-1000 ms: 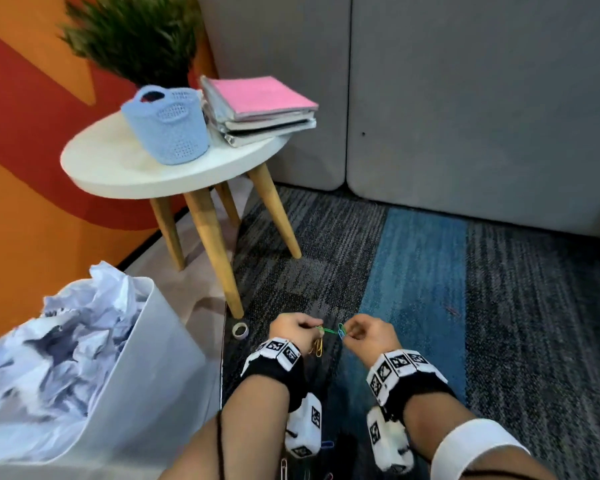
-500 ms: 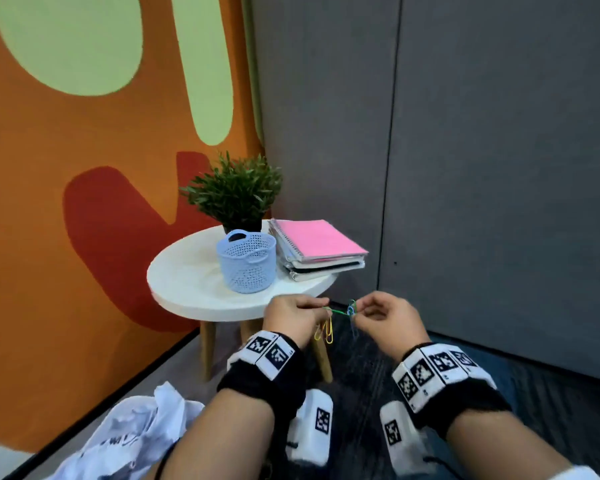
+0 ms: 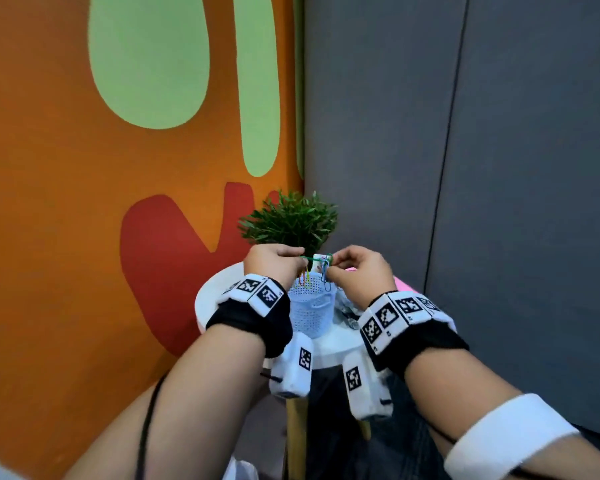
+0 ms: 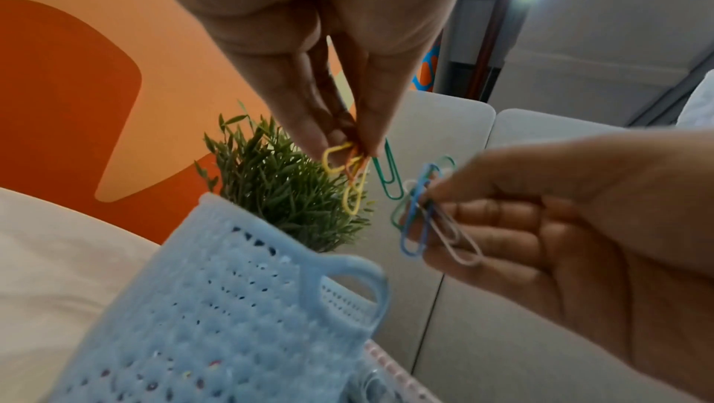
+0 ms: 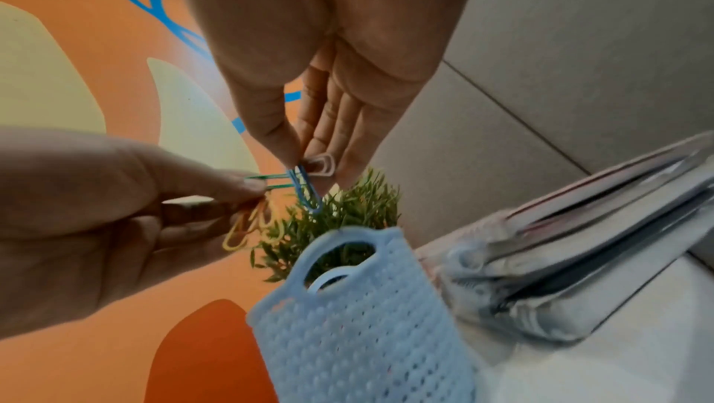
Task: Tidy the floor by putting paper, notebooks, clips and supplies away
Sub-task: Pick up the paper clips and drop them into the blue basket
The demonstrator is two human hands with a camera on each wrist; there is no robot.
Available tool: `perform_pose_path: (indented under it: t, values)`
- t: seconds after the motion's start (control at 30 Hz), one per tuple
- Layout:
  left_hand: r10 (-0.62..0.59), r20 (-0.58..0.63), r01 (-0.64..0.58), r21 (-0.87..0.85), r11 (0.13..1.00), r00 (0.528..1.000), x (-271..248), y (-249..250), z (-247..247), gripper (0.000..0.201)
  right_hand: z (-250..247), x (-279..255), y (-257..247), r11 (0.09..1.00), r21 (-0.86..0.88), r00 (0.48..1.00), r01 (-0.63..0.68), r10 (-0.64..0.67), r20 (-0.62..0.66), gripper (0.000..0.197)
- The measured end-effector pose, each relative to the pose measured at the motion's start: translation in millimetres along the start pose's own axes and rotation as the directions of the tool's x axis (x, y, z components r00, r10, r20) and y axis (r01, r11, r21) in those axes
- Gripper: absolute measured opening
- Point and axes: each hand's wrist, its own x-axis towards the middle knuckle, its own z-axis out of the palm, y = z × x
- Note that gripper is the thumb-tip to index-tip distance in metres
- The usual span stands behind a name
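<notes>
Both hands hover just above the light blue mesh basket (image 3: 311, 308) on the round white table (image 3: 211, 299). My left hand (image 3: 274, 263) pinches yellow, orange and green paper clips (image 4: 349, 177) between thumb and fingertips. My right hand (image 3: 355, 271) pinches blue, green and white paper clips (image 4: 428, 214); they hang over the basket's rim (image 5: 344, 234). A green clip (image 3: 315, 259) spans the gap between the two hands. The stacked notebooks (image 5: 587, 226) lie on the table right of the basket, mostly hidden behind my right wrist in the head view.
A small green plant (image 3: 291, 221) stands behind the basket near the orange wall (image 3: 49, 237). Grey panels (image 3: 499, 168) close the right side. The table's wooden leg (image 3: 296, 441) shows below my wrists, with a bit of white paper (image 3: 241, 471) at the bottom edge.
Both hands rose from the carpet with the clips and moved forward until they came over the basket on the table. The view lifted from the floor to the wall.
</notes>
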Motion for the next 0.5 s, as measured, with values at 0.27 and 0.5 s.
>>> perform_pose_path:
  t: [0.27,0.5]
  values:
    - [0.018,0.057,-0.031,0.231,0.973,0.998,11.8,-26.6,8.2,0.021,41.0,11.8,9.8,0.986,-0.166,1.000,0.003,0.002,0.028,0.008]
    - [0.026,0.040,-0.036,0.291,0.956,0.999,13.4,-40.4,15.5,0.023,39.9,13.5,20.4,0.980,-0.198,0.997,-0.021,0.034,0.063,0.012]
